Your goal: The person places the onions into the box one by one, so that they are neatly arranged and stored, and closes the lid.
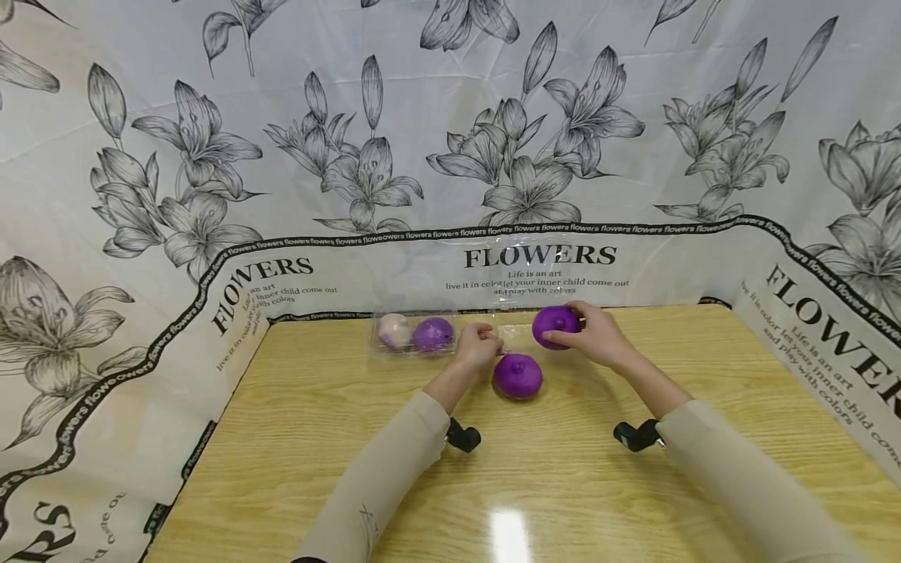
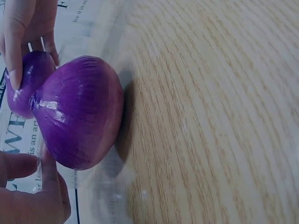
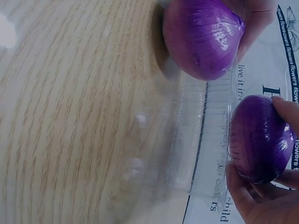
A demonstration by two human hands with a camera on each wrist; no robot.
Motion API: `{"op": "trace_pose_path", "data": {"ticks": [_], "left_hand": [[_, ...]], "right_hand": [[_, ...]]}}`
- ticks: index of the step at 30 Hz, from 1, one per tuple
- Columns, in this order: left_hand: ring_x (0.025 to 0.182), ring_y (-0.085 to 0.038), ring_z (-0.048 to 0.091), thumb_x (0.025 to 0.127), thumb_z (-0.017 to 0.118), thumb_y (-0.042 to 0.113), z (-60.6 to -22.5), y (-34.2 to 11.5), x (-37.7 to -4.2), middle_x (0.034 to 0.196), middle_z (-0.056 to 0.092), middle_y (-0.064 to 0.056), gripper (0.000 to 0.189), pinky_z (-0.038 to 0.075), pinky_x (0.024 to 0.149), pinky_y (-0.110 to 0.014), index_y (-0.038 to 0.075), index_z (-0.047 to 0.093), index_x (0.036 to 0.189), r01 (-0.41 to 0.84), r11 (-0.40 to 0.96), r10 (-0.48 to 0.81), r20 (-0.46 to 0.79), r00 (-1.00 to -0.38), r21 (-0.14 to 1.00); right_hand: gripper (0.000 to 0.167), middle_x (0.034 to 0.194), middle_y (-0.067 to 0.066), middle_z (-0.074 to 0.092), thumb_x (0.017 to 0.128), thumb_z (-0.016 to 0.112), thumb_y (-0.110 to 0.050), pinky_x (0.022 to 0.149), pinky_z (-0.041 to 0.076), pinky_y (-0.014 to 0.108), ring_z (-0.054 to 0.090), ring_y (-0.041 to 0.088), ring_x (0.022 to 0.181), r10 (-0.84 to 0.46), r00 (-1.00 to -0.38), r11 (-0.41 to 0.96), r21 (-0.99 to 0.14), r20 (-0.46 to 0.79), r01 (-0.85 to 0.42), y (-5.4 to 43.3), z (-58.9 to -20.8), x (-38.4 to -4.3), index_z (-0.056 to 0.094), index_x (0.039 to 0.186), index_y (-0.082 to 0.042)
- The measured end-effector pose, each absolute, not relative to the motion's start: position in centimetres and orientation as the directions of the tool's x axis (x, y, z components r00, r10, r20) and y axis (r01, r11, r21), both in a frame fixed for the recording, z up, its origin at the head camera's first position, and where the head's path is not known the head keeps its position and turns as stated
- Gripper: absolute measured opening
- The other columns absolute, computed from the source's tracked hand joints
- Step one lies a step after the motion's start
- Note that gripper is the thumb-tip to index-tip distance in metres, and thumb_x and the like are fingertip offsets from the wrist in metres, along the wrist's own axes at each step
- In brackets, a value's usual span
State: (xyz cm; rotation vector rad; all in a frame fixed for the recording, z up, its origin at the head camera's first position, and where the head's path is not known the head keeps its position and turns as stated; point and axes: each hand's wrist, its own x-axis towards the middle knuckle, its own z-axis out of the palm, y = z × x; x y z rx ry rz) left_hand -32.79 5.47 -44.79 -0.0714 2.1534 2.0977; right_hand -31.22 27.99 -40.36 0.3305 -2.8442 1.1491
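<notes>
My right hand [image 1: 597,335] grips a purple onion [image 1: 556,327] above the right side of a clear plastic box [image 1: 516,335], whose transparent lid stands raised behind it. Thumb and finger of my left hand [image 2: 39,186] pinch the box's near left edge. Between the hands, a second purple onion [image 1: 518,377] sits on the wooden table in front of the box. The right wrist view shows the held onion [image 3: 262,139] over the box's rim [image 3: 229,121], with fingers curled around it. Clear plastic makes the box's outline hard to follow.
Left of my left hand, another clear box [image 1: 380,349] holds a pale onion [image 1: 396,331] and a purple onion [image 1: 432,335]. A flower-printed cloth [image 1: 394,274] walls the back and sides of the wooden table [image 1: 317,438].
</notes>
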Motion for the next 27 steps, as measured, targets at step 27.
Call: {"op": "trace_pose_path", "data": {"ticks": [27], "left_hand": [[0.102, -0.044, 0.068, 0.092, 0.06, -0.011, -45.0, 5.3, -32.9, 0.096, 0.062, -0.01, 0.048, 0.063, 0.087, -0.035, -0.013, 0.049, 0.138, -0.11, 0.063, 0.065, -0.114, -0.991, 0.992]], "right_hand": [[0.079, 0.131, 0.033, 0.058, 0.088, 0.082, -0.034, 0.101, 0.056, 0.055, 0.061, 0.046, 0.116, -0.228, -0.963, 0.7, -0.663, 0.145, -0.266, 24.9, -42.3, -34.3, 0.047, 0.141, 0.012]]}}
